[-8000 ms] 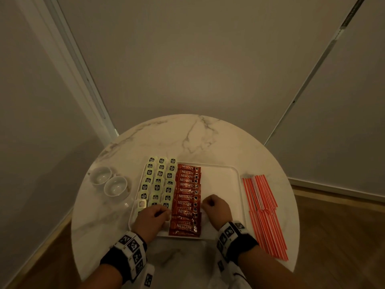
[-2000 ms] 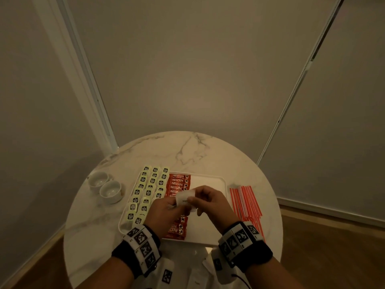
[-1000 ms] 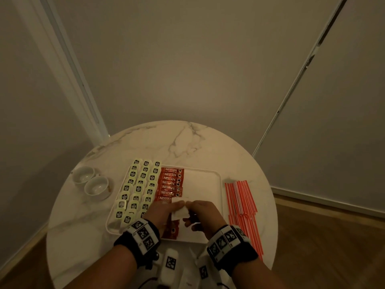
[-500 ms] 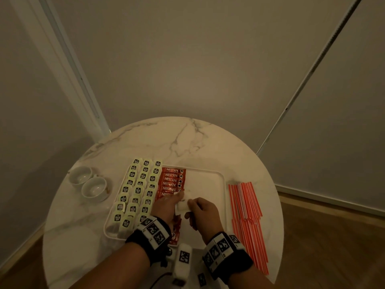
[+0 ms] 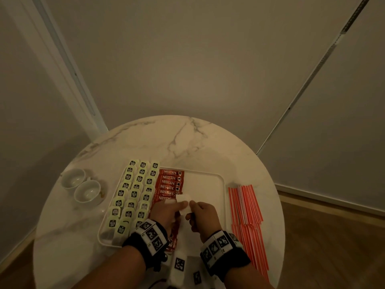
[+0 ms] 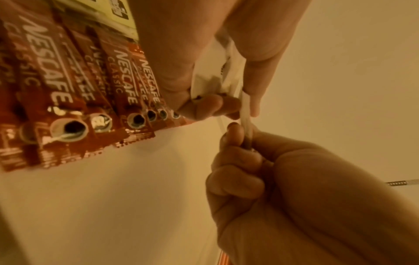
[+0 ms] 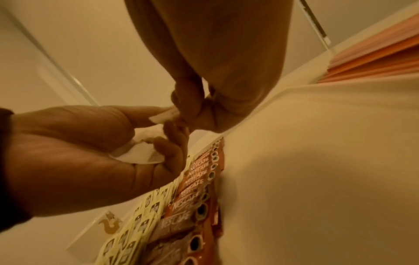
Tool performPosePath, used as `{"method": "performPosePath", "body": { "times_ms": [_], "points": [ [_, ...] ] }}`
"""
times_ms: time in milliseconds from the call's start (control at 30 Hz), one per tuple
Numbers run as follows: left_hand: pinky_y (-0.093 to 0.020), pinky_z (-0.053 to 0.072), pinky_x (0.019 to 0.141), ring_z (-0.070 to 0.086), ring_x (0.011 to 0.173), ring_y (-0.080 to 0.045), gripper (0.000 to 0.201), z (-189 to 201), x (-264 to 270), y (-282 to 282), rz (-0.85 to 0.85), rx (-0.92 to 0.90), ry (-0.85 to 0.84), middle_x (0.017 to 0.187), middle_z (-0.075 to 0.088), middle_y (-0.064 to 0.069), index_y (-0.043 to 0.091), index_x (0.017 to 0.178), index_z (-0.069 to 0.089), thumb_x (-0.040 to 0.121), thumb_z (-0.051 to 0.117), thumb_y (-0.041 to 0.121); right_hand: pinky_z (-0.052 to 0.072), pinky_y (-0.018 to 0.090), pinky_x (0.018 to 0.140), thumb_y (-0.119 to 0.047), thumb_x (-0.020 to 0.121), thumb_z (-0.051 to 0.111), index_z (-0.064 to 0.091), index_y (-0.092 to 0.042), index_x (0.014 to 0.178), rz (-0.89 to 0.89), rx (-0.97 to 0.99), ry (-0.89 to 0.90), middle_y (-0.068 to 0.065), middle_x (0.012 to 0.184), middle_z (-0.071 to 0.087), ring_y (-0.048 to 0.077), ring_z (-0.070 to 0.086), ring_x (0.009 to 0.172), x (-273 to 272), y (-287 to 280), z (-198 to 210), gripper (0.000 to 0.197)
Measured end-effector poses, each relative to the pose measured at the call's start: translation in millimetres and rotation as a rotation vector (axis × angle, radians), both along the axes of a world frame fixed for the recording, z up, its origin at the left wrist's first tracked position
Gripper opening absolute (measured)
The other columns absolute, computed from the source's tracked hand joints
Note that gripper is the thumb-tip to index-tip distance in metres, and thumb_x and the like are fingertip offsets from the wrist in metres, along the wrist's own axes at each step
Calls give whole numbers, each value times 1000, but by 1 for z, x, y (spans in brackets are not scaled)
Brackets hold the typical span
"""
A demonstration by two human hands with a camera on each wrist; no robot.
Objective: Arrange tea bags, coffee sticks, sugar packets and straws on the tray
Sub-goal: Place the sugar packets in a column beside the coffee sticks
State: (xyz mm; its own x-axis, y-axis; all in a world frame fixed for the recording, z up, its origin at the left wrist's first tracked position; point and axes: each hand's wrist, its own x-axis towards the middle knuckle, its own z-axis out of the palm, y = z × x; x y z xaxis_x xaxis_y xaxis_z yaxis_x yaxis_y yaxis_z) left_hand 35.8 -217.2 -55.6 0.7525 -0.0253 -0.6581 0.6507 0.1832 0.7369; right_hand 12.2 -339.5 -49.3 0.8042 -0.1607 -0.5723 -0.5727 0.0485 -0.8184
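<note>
Over the middle of the white tray (image 5: 210, 178), my left hand (image 5: 177, 205) grips a small bunch of white sugar packets (image 5: 183, 198). My right hand (image 5: 192, 205) pinches one packet's edge next to the left thumb. In the left wrist view the right hand's fingertips (image 6: 233, 129) pinch a thin packet (image 6: 246, 111) that sticks out of the bunch (image 6: 215, 75). Three columns of pale green tea bags (image 5: 135, 195) fill the tray's left part. A column of red coffee sticks (image 5: 169, 182) lies beside them. Red straws (image 5: 248, 209) lie on the table, right of the tray.
The tray sits on a round marble table (image 5: 187, 140) in a room corner. Two small white cups (image 5: 81, 185) stand on the table left of the tray. The tray's right half (image 5: 206, 190) is bare white. Wooden floor (image 5: 333, 236) shows to the right.
Eight seconds ago both hands pressed on the coffee sticks. They since took up white sugar packets and came down to just over the tray. In the last half second they barely moved.
</note>
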Motion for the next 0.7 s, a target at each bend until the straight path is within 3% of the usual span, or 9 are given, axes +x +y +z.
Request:
{"method": "performPosePath", "body": {
  "times_ms": [167,267,400,500,633,700],
  "points": [
    [-40,53,69,67,78,-38,7,0,3,1,-55,32,-62,86,71,-24,8,81,76,74,77,5,41,26,46,-20,94,56,66,-2,89,-40,-43,3,8,71,64,16,51,53,4,1,-6,20],
    [-29,50,57,67,71,-27,10,-2,9,0,-40,82,-67,80,72,-14,5,89,72,80,70,1,41,25,46,-13,91,60,66,-6,87,-12,-64,-8,8,70,59,15,51,56,9,-6,-8,10],
    [-35,52,66,65,72,-24,8,-2,20,1,-25,180,-93,79,72,-9,14,78,72,84,68,18,38,24,45,-10,86,64,66,-9,77,-49,-52,19,8,67,60,18,51,55,21,-14,-14,9],
    [-28,46,55,60,59,-19,23,4,30,6,-5,241,-113,66,68,-5,10,76,71,86,63,29,40,25,46,-11,85,64,65,-11,73,-116,-120,43,7,64,60,19,53,54,36,-22,-22,12],
    [-38,50,63,61,63,-26,24,5,37,22,62,194,-121,71,69,-14,8,82,71,82,65,31,56,37,68,-19,86,63,65,-14,71,-86,-309,72,7,69,64,23,58,65,56,-25,-33,16],
    [-41,51,66,62,65,-28,23,8,36,28,77,165,-136,75,69,-17,9,83,72,82,65,30,57,37,75,-23,88,62,65,-14,72,-48,-387,77,6,72,66,22,61,69,63,-26,-36,19]
  ]
}}
